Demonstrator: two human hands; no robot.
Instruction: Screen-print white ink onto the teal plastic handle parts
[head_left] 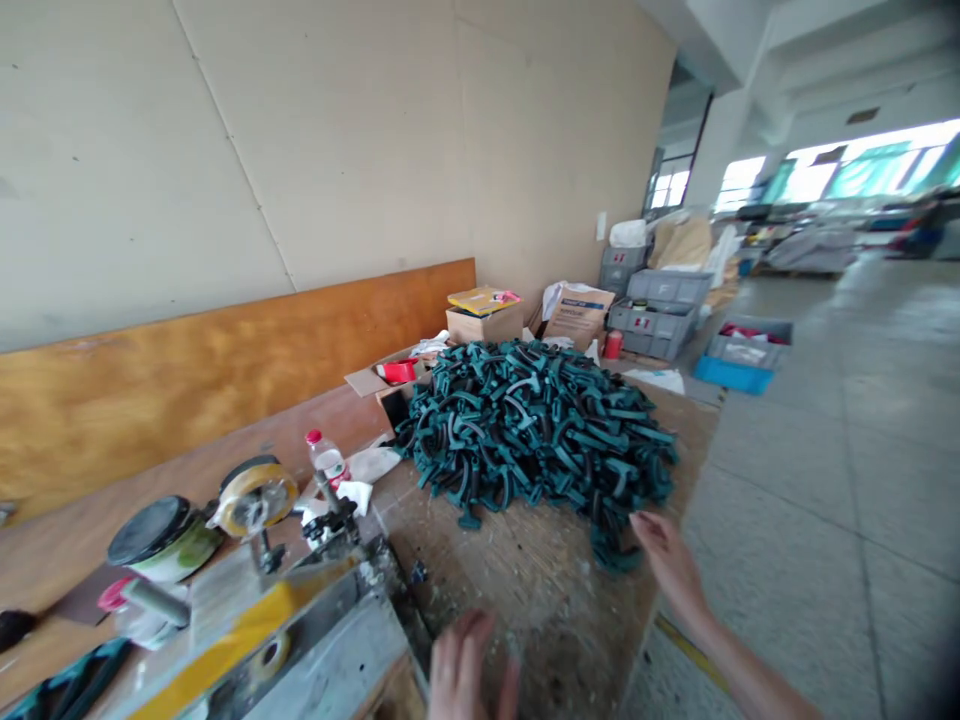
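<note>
A large heap of dark teal plastic handle-like parts with black and grey curved sections (525, 430) lies on a worn wooden table (517, 580). At the heap's near right edge, my right hand (671, 565) has its fingertips beside a curved teal part (615, 550). Blur hides whether those fingers grip it. My left hand (466, 668) is low in the centre, fingers stretched and thumb apart, with nothing seen in it. Left of that hand stands a metal bench fixture (330, 600) with a yellow bar (225, 650).
A red-capped bottle (328, 458), a tape roll (257, 497) and a dark-lidded tub (165, 537) stand at the left. Behind the heap are a cardboard box (486, 322) and grey crates (654, 325). A blue bin (733, 374) sits on the floor beyond the table's right edge.
</note>
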